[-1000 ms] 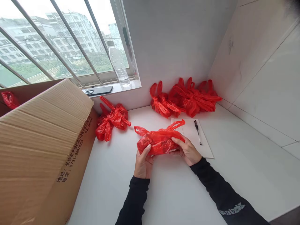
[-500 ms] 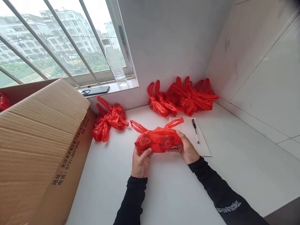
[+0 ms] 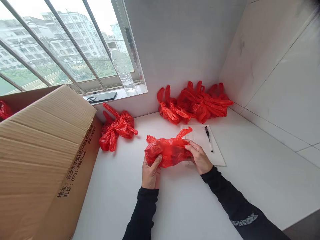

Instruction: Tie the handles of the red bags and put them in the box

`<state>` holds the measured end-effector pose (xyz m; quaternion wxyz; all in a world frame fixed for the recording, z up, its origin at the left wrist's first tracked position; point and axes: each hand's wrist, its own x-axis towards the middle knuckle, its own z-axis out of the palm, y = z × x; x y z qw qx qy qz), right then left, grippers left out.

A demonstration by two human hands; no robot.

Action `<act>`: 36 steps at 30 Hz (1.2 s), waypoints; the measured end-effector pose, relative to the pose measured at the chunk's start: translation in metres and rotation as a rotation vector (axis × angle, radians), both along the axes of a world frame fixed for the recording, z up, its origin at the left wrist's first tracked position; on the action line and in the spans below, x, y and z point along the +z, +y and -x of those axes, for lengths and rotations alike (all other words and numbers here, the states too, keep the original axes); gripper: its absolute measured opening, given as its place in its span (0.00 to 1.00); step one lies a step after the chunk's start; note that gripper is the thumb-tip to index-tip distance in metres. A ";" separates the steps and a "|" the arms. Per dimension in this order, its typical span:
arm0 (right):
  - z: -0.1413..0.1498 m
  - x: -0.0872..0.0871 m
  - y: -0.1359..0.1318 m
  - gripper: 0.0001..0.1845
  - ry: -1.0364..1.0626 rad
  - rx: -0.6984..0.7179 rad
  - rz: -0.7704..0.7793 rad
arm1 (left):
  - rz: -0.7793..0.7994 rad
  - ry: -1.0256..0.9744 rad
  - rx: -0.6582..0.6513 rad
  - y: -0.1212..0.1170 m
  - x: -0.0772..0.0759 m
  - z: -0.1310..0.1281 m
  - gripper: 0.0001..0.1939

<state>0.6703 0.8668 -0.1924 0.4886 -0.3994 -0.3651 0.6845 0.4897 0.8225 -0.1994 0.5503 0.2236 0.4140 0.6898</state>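
Note:
Between my hands, over the white table (image 3: 185, 203), is a red plastic bag (image 3: 168, 153) with something inside that I cannot make out. My left hand (image 3: 150, 171) is closed on the bag's left end, thumb on the near side. At the right end my right hand (image 3: 198, 156) pinches the plastic between thumb and fingers. One loose handle sticks up near the right hand. Partly behind that hand lies a white sheet of paper (image 3: 216, 159) with faint writing, and a black-capped pen (image 3: 209, 138) rests on it.
A large cardboard box (image 3: 47, 146) stands at left, with red plastic inside. Knotted red bags (image 3: 117, 125) lie beside it, and several more knotted red bags (image 3: 197, 103) sit against the wall. On the sill are a phone (image 3: 102, 97) and a clear bottle (image 3: 123, 70).
The bag has turned in my hands and its handles now stand differently, the left one shorter. My right fingers have shifted onto the bag's near face.

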 end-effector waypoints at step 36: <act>-0.001 -0.006 -0.002 0.16 -0.158 0.035 -0.213 | -0.039 0.112 0.015 -0.006 -0.002 -0.002 0.29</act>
